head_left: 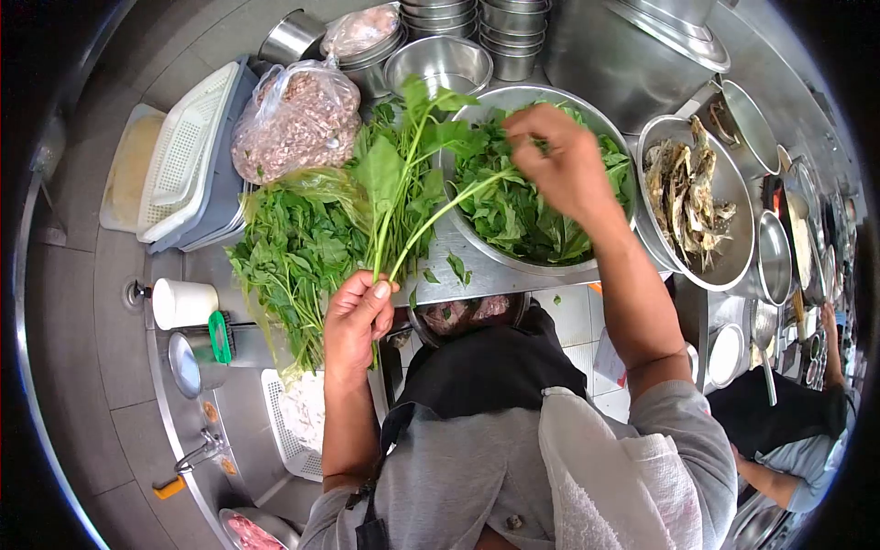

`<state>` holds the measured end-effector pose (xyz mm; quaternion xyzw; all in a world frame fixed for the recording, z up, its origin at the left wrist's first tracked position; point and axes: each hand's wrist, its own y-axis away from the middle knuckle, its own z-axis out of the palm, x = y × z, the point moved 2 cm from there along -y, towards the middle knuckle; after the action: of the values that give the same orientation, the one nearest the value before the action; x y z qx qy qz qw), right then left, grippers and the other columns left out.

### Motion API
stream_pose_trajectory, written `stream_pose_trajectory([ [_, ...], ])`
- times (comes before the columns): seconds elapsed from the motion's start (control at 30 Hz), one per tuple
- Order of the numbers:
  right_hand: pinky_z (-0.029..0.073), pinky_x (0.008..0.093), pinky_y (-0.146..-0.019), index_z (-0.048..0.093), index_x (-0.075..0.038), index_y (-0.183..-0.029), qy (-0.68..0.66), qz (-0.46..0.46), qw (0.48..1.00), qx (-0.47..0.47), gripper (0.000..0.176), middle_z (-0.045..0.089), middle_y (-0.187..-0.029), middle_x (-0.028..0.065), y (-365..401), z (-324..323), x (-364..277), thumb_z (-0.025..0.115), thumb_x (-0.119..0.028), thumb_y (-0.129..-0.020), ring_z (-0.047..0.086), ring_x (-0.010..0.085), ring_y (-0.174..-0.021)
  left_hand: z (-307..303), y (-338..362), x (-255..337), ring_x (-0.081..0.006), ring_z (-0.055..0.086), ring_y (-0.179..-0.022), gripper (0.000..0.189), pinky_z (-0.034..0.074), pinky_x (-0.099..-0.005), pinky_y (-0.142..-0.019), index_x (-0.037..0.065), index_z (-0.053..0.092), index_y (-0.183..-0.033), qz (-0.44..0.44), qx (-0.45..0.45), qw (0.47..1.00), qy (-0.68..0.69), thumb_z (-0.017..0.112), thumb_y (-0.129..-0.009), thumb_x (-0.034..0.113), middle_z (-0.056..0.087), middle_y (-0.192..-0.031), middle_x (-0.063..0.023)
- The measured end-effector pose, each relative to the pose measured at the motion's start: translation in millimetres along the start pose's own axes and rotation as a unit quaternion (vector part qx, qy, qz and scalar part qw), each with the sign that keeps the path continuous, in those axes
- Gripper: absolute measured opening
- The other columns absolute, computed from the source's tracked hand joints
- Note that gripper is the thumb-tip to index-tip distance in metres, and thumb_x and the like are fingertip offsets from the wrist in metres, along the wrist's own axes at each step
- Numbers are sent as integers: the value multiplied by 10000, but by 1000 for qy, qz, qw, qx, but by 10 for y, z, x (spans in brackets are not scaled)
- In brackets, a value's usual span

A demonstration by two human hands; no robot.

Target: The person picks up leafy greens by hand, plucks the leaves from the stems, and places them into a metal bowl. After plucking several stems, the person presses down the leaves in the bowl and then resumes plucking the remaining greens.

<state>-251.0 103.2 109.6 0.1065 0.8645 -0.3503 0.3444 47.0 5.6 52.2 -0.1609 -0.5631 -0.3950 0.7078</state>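
Over a steel counter beside grey-tiled floor — left hand pinching leafy stems, right hand blurred, grip unclear.

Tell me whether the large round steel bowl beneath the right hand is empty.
Not empty: loose green leaves spread across the bowl, hiding its base; their depth cannot be told.

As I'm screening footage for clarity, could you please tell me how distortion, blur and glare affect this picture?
Head view: strong wide-angle distortion, bowing the floor tiles on the left, with black filling the corners; head view: right hand slightly blurred, probably by motion, while the left hand looks crisper; head view: bright reflections on the empty steel bowl.
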Motion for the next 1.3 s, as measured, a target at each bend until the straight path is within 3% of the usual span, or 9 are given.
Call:
stream_pose_trajectory([
  [0.1, 489, 373, -886, 692, -50, -974, 143, 89, 982, -80, 145, 672, -1119, 91, -8, -231, 95, 651, -60, -835, 611, 286, -1036, -58, 35, -13, -54, 355, -449, 179, 256, -208, -420, 24, 604, -924, 4, -1, 1000, -3, 614, -949, 201, 453, -565, 20],
  [0.23, 489, 408, -846, 738, -119, -987, 165, -168, 969, 70, 191, 675, -1104, 83, -187, -315, -142, 715, -139, -798, 609, 298, -1016, -47, 47, -47, -72, 349, -424, 171, 263, -225, -422, 17, 601, -926, 3, -29, 999, -27, 611, -940, 187, 455, -541, 0],
  [0.37, 457, 416, -899, 737, -125, -957, 167, -250, 953, -29, 169, 655, -1144, 62, -310, -175, -186, 719, -151, -791, 589, 276, -1063, -17, 56, -62, -58, 376, -456, 198, 274, -215, -430, 2, 613, -935, 2, -61, 998, -14, 641, -931, 198, 506, -614, 5],
  [0.5, 470, 381, -894, 710, -75, -892, 127, -224, 966, -23, 105, 674, -1078, 81, -255, -67, -136, 693, -126, -802, 612, 262, -1027, -33, 54, -58, -54, 385, -465, 211, 274, -211, -429, -2, 619, -944, 9, -66, 998, 10, 654, -928, 205, 527, -636, 6],
  [0.63, 460, 292, -909, 683, -17, -920, -198, 111, 973, -30, 95, 689, -1085, 80, -213, -79, 66, 604, -41, -872, 609, 136, -993, -26, 50, -77, -55, 386, -463, 212, 270, -212, -425, -2, 621, -951, -8, -50, 998, -23, 658, -927, 205, 547, -652, -1],
  [0.77, 460, 276, -908, 705, -26, -985, -68, 137, 987, -52, 146, 648, -1191, 81, -117, -151, 318, 591, -55, -900, 587, 127, -1026, -67, 48, -112, -55, 389, -465, 209, 270, -212, -423, -2, 623, -955, -17, -48, 999, -1, 661, -924, 201, 559, -666, -3],
  [1.0, 469, 279, -893, 712, -21, -1015, -212, 102, 971, -50, 179, 638, -1149, 88, -43, 65, 91, 660, -139, -891, 608, 150, -1020, 37, 7, -110, -55, 384, -464, 190, 268, -209, -427, -1, 625, -942, -29, -61, 998, -6, 650, -926, 187, 526, -632, 6],
  [1.13, 462, 260, -864, 719, -12, -983, -275, 138, 949, -71, 160, 681, -978, 39, -34, 62, 67, 663, -130, -890, 600, 103, -938, 12, 9, -120, -52, 383, -468, 193, 263, -208, -429, 2, 627, -938, -27, -65, 998, -4, 647, -927, 193, 518, -629, 13],
  [1.3, 431, 261, -917, 717, -15, -982, -336, 221, 914, -64, 177, 701, -968, 35, -15, 24, 137, 602, -108, -885, 606, 124, -953, 79, 12, -83, -46, 391, -493, 187, 267, -209, -446, 8, 632, -942, -29, -46, 997, -46, 650, -927, 193, 521, -635, 17],
])
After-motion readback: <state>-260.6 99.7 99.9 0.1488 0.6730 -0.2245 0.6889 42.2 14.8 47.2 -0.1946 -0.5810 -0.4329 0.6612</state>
